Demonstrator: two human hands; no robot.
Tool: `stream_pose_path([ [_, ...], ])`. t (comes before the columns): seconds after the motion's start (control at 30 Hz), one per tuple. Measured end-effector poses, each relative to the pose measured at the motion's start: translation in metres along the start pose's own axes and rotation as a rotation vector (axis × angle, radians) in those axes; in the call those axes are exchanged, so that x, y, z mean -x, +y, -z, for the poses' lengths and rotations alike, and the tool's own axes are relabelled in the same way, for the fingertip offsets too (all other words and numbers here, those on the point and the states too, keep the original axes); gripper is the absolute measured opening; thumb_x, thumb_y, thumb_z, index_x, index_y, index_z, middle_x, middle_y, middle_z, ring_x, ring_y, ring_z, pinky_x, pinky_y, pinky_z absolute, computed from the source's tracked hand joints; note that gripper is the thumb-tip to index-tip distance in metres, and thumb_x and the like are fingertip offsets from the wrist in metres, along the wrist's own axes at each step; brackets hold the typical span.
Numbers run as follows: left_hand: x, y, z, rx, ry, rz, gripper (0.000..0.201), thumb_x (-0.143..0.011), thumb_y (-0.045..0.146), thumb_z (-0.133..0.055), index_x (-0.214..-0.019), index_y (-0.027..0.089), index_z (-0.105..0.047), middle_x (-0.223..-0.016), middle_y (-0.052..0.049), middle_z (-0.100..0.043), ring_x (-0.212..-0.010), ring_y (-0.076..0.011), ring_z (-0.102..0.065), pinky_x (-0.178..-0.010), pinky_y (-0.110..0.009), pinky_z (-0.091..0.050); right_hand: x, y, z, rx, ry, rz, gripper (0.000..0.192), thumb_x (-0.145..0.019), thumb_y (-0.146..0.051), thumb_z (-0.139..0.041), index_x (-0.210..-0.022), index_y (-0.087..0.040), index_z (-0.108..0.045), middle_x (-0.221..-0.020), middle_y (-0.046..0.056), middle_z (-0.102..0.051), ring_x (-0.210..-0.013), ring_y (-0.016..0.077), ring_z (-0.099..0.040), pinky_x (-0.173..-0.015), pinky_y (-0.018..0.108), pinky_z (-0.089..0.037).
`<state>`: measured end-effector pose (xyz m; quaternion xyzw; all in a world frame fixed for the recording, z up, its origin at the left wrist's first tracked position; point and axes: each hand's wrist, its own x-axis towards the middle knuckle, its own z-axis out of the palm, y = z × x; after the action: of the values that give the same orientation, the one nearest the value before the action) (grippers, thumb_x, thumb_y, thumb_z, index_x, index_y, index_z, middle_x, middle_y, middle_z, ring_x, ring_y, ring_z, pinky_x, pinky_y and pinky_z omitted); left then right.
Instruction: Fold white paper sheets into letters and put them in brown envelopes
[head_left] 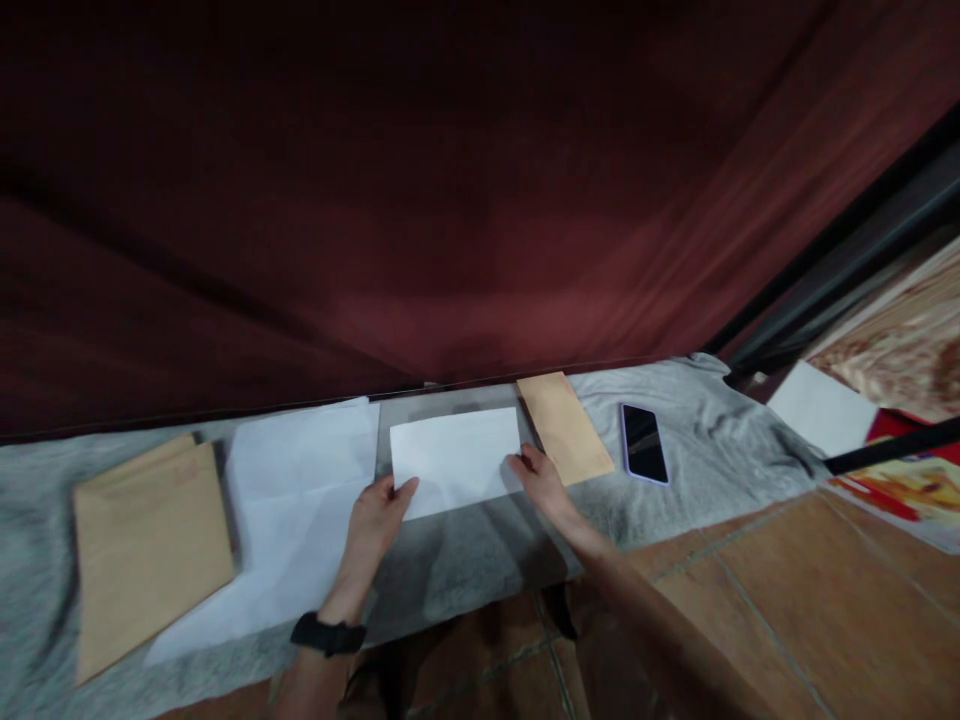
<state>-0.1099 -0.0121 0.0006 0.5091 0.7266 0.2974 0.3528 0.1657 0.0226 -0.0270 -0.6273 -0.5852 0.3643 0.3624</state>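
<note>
Two brown envelopes, three white sheets, one phone
</note>
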Motion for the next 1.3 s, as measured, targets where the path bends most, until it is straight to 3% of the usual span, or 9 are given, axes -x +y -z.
stream_pose_path([
  [0.1, -0.003, 0.004, -0.003, -0.091, 0.026, 0.006, 0.038, -0.079, 0.053, -0.053, -0.076, 0.019, -0.069, -0.063, -0.002, -0.067, -0.064, -0.0198, -0.061, -0.057, -0.027, -0.042, 0.001, 0.002, -0.006, 0.116, 0.047, 0.014, 0.020, -0.088, -0.040, -0.051, -0.078, -0.023, -0.057, -0.062, -0.004, -0.053, -0.060, 0.0149, -0.052, -0.057, 0.024, -0.039],
  [0.17, -0.004, 0.007, -0.002, -0.123, 0.029, 0.031, 0.034, -0.079, 0.050, -0.053, -0.079, 0.020, -0.069, -0.065, -0.003, -0.068, -0.066, -0.0206, -0.063, -0.059, -0.028, -0.043, 0.004, 0.001, -0.009, 0.217, 0.080, 0.036, 0.018, -0.092, -0.036, -0.049, -0.094, -0.024, -0.061, -0.068, -0.002, -0.060, -0.065, 0.0169, -0.058, -0.061, 0.025, -0.043],
  [0.27, -0.004, 0.010, -0.001, -0.174, 0.020, 0.058, 0.031, -0.080, 0.046, -0.054, -0.082, 0.020, -0.070, -0.067, -0.003, -0.070, -0.071, -0.0219, -0.066, -0.061, -0.028, -0.044, 0.008, -0.002, -0.010, 0.339, 0.095, 0.041, 0.031, -0.096, -0.031, -0.047, -0.123, -0.022, -0.057, -0.085, 0.004, -0.070, -0.077, 0.0212, -0.068, -0.069, 0.028, -0.049],
  [0.4, -0.003, 0.014, -0.002, -0.281, 0.014, 0.058, 0.029, -0.084, 0.044, -0.052, -0.085, 0.021, -0.069, -0.073, -0.004, -0.072, -0.075, -0.0227, -0.068, -0.064, -0.028, -0.045, 0.009, -0.008, -0.010, 0.467, 0.064, 0.025, 0.042, -0.098, -0.028, -0.046, -0.139, -0.019, -0.048, -0.100, 0.010, -0.074, -0.088, 0.0251, -0.072, -0.076, 0.033, -0.052],
  [0.67, 0.002, 0.031, -0.008, -0.590, 0.005, 0.162, 0.031, -0.091, 0.045, -0.046, -0.101, 0.023, -0.065, -0.092, -0.010, -0.075, -0.090, -0.0276, -0.071, -0.070, -0.032, -0.047, 0.010, -0.017, -0.013, 0.666, 0.048, 0.031, 0.045, -0.099, -0.025, -0.043, -0.143, -0.016, -0.047, -0.101, 0.012, -0.076, -0.085, 0.0269, -0.073, -0.076, 0.035, -0.053],
  [0.87, 0.005, 0.031, -0.009, -0.641, 0.008, 0.185, 0.034, -0.092, 0.042, -0.045, -0.114, 0.022, -0.060, -0.105, -0.013, -0.074, -0.097, -0.0303, -0.071, -0.075, -0.036, -0.049, 0.011, -0.018, -0.015, 0.673, 0.086, 0.080, 0.039, -0.100, -0.025, -0.045, -0.138, -0.016, -0.051, -0.107, 0.013, -0.074, -0.096, 0.0265, -0.071, -0.087, 0.036, -0.050],
  [1.1, 0.014, 0.039, -0.011, -0.685, 0.079, 0.174, 0.046, -0.094, 0.041, -0.046, -0.133, 0.016, -0.047, -0.102, -0.015, -0.073, -0.094, -0.0318, -0.071, -0.079, -0.040, -0.050, 0.012, -0.024, -0.014, 0.757, 0.103, 0.085, 0.041, -0.097, -0.021, -0.049, -0.137, -0.014, -0.053, -0.115, 0.017, -0.067, -0.108, 0.0308, -0.061, -0.097, 0.044, -0.045],
  [1.2, 0.020, 0.040, -0.013, -0.752, 0.168, 0.080, 0.046, -0.093, 0.034, -0.047, -0.135, 0.013, -0.047, -0.107, -0.017, -0.070, -0.099, -0.0320, -0.069, -0.083, -0.042, -0.051, 0.012, -0.028, -0.015, 0.748, 0.115, 0.129, 0.044, -0.096, -0.020, -0.049, -0.139, -0.013, -0.052, -0.128, 0.020, -0.060, -0.118, 0.0325, -0.055, -0.101, 0.047, -0.042],
  [1.3, 0.020, 0.038, -0.023, -0.739, 0.296, -0.210, 0.048, -0.092, 0.024, -0.047, -0.138, 0.011, -0.048, -0.134, -0.022, -0.058, -0.124, -0.0335, -0.059, -0.098, -0.045, -0.048, 0.014, -0.030, -0.020, 0.723, 0.108, 0.221, 0.047, -0.096, -0.018, -0.047, -0.143, -0.013, -0.048, -0.145, 0.020, -0.051, -0.131, 0.0325, -0.047, -0.106, 0.048, -0.039],
])
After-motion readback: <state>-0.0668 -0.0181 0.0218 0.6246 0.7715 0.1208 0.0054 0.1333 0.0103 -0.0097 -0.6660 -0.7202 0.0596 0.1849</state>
